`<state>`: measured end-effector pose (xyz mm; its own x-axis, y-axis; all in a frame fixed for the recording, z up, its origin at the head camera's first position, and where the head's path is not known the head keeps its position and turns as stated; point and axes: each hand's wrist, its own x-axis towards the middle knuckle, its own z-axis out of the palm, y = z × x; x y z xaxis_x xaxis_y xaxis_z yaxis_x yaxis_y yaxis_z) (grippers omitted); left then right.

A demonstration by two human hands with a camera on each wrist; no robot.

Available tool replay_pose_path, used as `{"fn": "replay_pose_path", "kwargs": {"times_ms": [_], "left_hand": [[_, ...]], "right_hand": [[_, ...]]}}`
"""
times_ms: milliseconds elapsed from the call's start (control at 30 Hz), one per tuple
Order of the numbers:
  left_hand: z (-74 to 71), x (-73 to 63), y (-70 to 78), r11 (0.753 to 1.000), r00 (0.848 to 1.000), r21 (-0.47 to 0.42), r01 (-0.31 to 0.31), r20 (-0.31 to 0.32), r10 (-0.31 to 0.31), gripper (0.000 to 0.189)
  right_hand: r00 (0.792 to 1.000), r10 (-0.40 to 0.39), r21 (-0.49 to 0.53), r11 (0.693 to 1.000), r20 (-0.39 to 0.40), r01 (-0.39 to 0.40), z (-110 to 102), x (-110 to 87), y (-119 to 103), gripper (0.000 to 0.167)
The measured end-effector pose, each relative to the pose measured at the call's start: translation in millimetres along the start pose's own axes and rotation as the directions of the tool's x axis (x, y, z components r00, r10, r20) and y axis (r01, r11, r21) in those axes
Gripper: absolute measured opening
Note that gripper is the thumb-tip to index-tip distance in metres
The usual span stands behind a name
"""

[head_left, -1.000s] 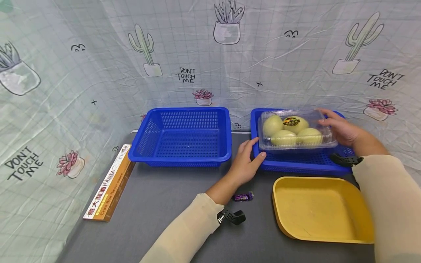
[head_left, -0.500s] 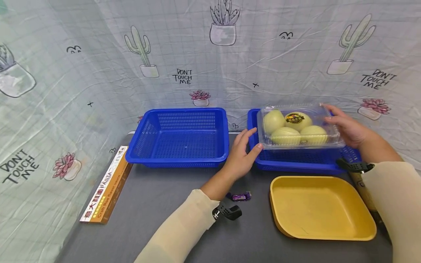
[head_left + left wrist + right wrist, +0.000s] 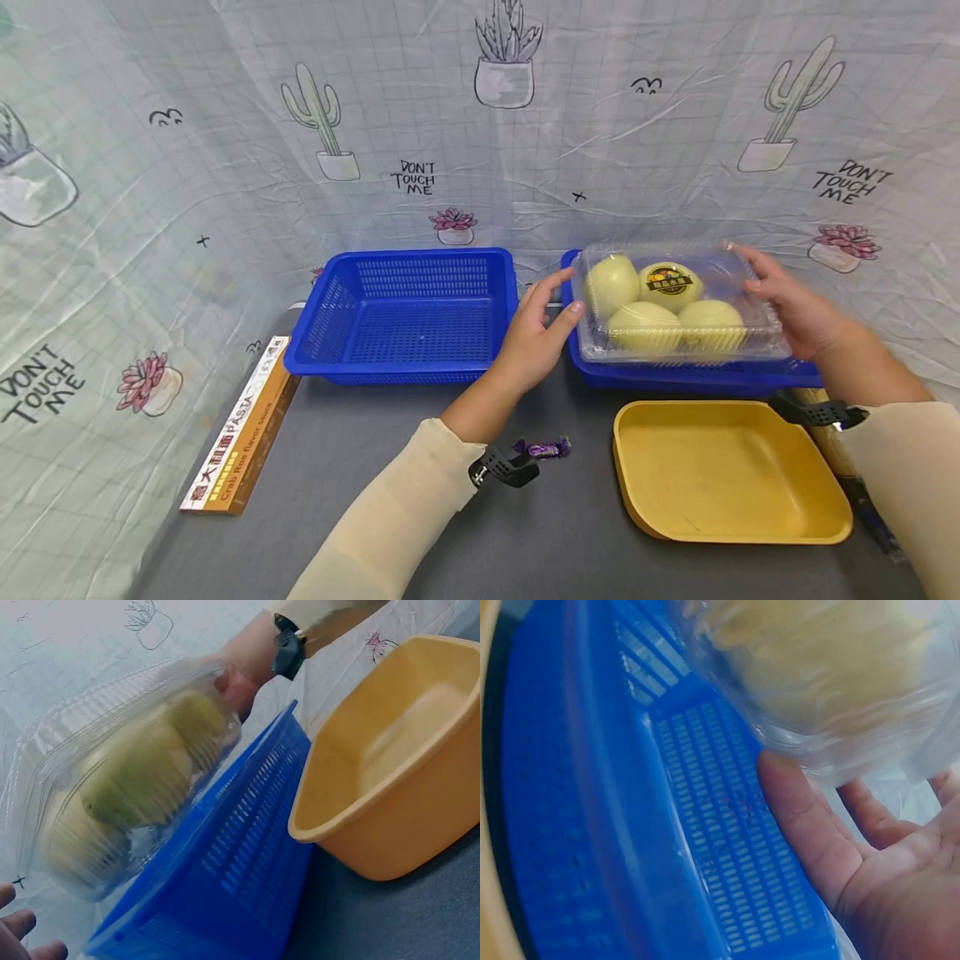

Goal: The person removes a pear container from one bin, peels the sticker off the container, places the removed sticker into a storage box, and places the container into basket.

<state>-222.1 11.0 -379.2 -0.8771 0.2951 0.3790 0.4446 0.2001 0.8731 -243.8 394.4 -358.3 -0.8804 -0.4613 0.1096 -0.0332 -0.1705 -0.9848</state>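
A clear plastic clamshell box (image 3: 675, 304) holds several round, pale yellow-green fruits and bears a dark label. It is held raised over the right blue basket (image 3: 697, 379), tilted in the left wrist view. My right hand (image 3: 806, 312) grips its right end, fingers at the far corner and thumb on the near side. In the right wrist view, the thumb (image 3: 799, 806) presses low on the plastic. At the box's left end is my left hand (image 3: 532, 337), fingers extended and thumb apart. In the left wrist view, the left fingertips (image 3: 22, 922) stand apart from the box.
Left of the hands sits another blue basket (image 3: 423, 329). A yellow plastic tub (image 3: 731, 475) stands in front of the right basket. A purple-wrapped candy (image 3: 543, 448) lies on the grey table (image 3: 570, 542), and a pasta box (image 3: 240, 425) lies at the left. Patterned cloth hangs behind.
The box has come up and nearer the camera in my right hand, showing more of its top. My left hand has shifted slightly up and left beside it. The view has shifted slightly.
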Motion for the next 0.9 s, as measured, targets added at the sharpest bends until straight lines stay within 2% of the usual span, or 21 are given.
{"fn": "replay_pose_path", "kwargs": {"times_ms": [333, 467, 567, 700, 800, 900], "left_hand": [[-10.7, 4.0, 8.2, 1.0, 1.0, 0.017, 0.012, 0.003, -0.012, 0.057], [-15.9, 4.8, 9.8, 1.0, 1.0, 0.013, 0.019, 0.013, -0.019, 0.058], [-21.5, 3.9, 12.5, 1.0, 0.999, 0.007, 0.023, 0.026, -0.023, 0.057], [-31.9, 1.1, 16.2, 1.0, 0.998, -0.002, 0.031, 0.049, -0.03, 0.056], [-41.8, -1.7, 17.4, 0.999, 0.997, -0.007, 0.039, 0.062, -0.039, 0.055], [-52.3, -5.0, 18.1, 0.999, 0.996, -0.012, 0.053, 0.071, -0.052, 0.054]], "right_hand": [[0.999, -0.027, 0.085, 0.996, -0.039, 0.03, 25, -12.2, 7, 0.049], [0.997, -0.01, 0.032, 0.999, -0.073, 0.012, 36, -16.2, 8, 0.051], [0.991, 0.026, -0.051, 0.998, -0.128, -0.033, 46, -18.4, 9, 0.052], [0.973, 0.065, -0.195, 0.975, -0.223, -0.109, 59, -19.1, 11, 0.053], [0.967, 0.081, -0.202, 0.97, -0.242, -0.132, 70, -18.4, 11, 0.054], [0.971, 0.091, -0.116, 0.986, -0.221, -0.119, 82, -18.0, 11, 0.055]]}}
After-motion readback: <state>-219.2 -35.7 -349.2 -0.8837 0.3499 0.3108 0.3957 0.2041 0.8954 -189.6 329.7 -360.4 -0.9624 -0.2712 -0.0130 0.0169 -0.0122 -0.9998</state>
